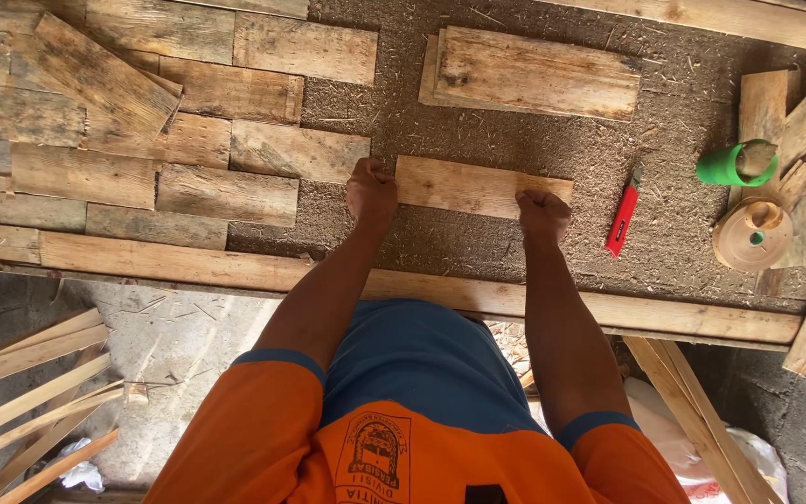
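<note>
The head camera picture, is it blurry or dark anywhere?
Head view: sharp and evenly lit across the wooden plank held by the left hand and right hand; no glare; only the floor below the bench is dimmer, and edges bend slightly.

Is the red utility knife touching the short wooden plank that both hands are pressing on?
Apart. The head view shows a strip of bare sawdust-covered board between the red utility knife and the short wooden plank.
</note>
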